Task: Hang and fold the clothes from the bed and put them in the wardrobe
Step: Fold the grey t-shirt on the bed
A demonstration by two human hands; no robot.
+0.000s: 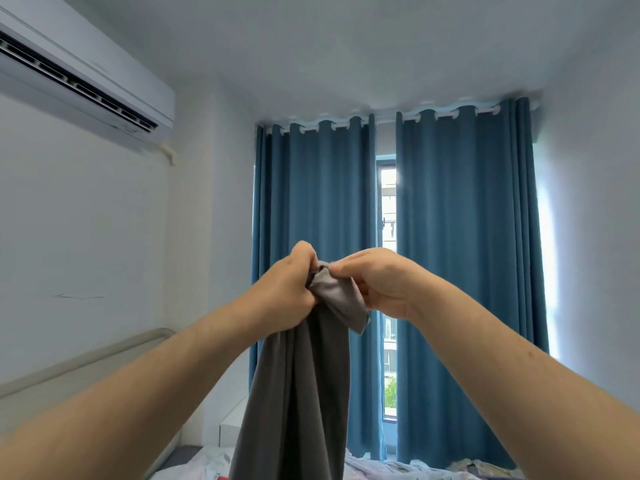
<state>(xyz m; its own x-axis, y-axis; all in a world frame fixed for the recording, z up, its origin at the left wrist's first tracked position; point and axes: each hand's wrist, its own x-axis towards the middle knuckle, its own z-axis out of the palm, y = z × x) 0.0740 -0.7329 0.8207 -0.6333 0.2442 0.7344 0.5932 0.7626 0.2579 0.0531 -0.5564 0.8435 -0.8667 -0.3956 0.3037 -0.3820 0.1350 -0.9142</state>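
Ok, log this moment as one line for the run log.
step: lifting garment off bed | left hand: grips grey garment top | right hand: pinches same edge | garment: hanging, bunched | bed: more clothes left

Two bare forearms are seen entering from lower L and lower R corners of the head view; no sleeves, cuffs or gloves are worn on the visible length, approx. elbow to fingertips. L hand [282, 285] and R hand [375, 280] are bare: no rings, watch, wristband or bracelet noted at either wrist, and nails that show on R hand look short and unpainted. A small dark spot is noted on R forearm, outer side, about mid-length; upper arms, shoulders and any clothing are out of frame, so garments cannot be recorded.
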